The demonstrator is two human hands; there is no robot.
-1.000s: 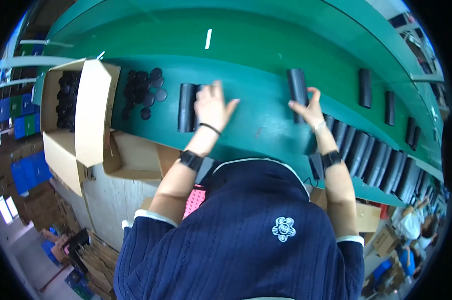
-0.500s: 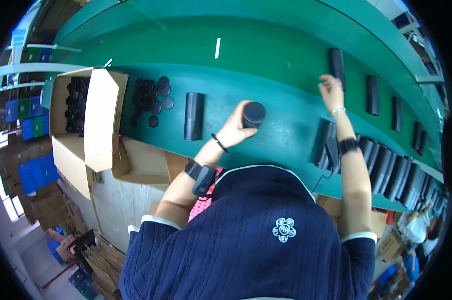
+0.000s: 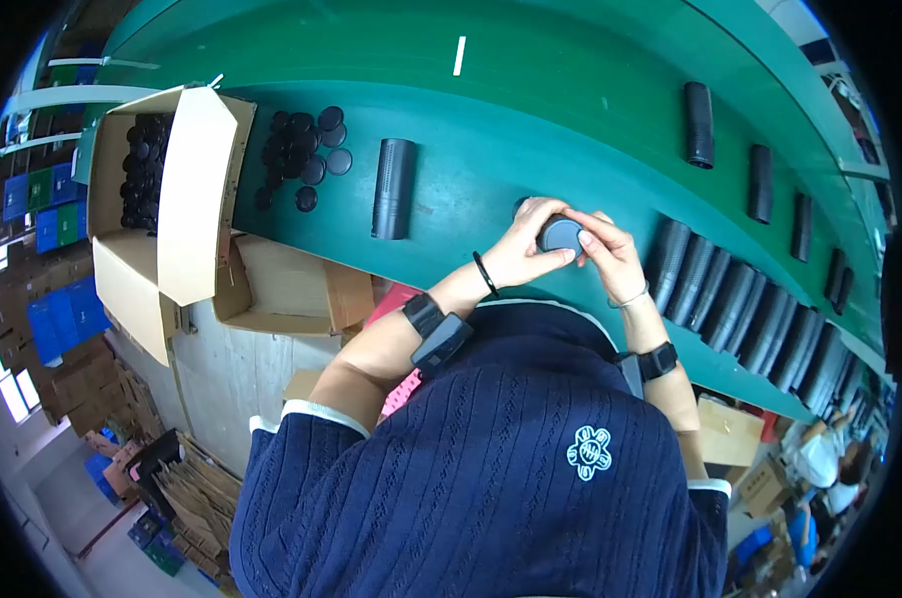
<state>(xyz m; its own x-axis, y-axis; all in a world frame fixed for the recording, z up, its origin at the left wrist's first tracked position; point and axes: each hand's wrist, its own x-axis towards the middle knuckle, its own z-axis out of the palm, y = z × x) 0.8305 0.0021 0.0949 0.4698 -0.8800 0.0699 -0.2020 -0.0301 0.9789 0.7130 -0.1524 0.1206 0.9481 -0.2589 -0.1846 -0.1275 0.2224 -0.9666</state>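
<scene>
Over the front edge of the green table, my left hand [image 3: 527, 249] is closed round a black tube, most of it hidden by my fingers. Its end faces up and bears a round black cap [image 3: 560, 234]. My right hand [image 3: 611, 257] pinches the rim of that cap from the other side, thumb and fingers pressed against it. To the left, a single ribbed black tube [image 3: 393, 189] lies on the table. Beyond it, loose black caps [image 3: 312, 170] are piled together. Close by my right hand begins a row of black tubes [image 3: 667, 257] lying side by side.
An open cardboard box [image 3: 199, 194] holding many black caps stands at the left, with another open box [image 3: 282, 284] below it. Several spaced black tubes [image 3: 699, 125] lie on the green belt [image 3: 561, 75] at the far side. Stacked cartons and people are beyond the table.
My right hand has come back from a tube on the belt to the cap in front of me. My left hand has moved right and nearer with the capped tube.
</scene>
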